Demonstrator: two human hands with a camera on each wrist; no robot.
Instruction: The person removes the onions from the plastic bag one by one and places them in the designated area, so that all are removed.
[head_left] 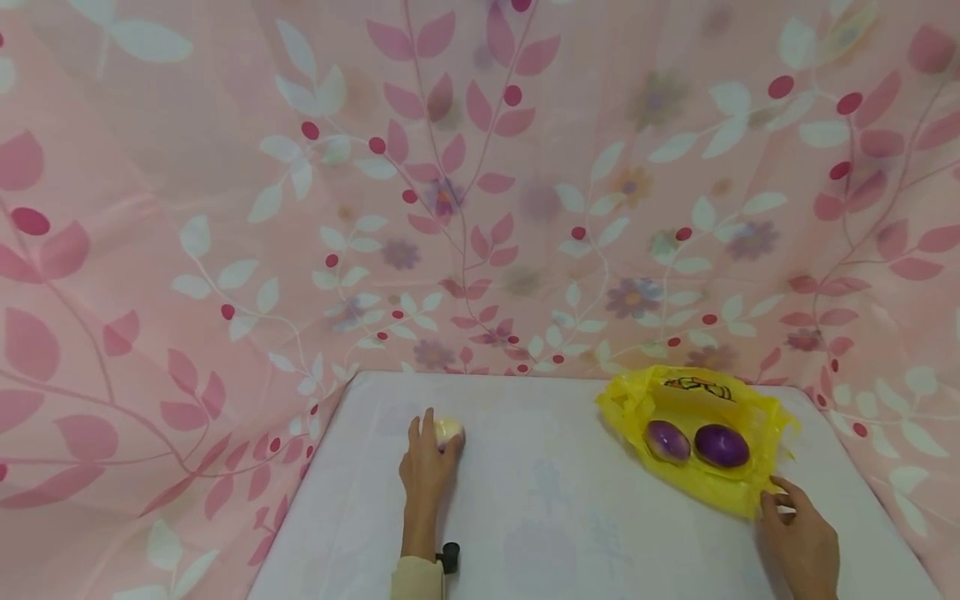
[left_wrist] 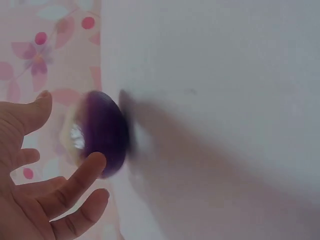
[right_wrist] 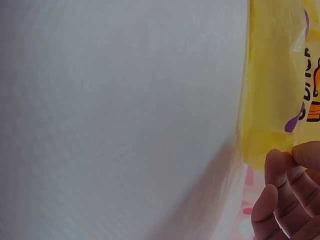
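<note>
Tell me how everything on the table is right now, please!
Yellow bag: lying flat on the table, opened out, its near edge pinched.
Two purple onions: lying side by side on the bag.
Third onion: on the bare table, apart from the bag, left fingers touching it.
Left hand: fingers spread, reaching round the third onion.
Right hand: pinching the bag's edge.
White table: covered by a pale cloth.

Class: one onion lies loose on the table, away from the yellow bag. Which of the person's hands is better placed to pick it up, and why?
The left hand: its fingers already touch the loose onion. The right hand is busy pinching the bag edge across the table.
</note>
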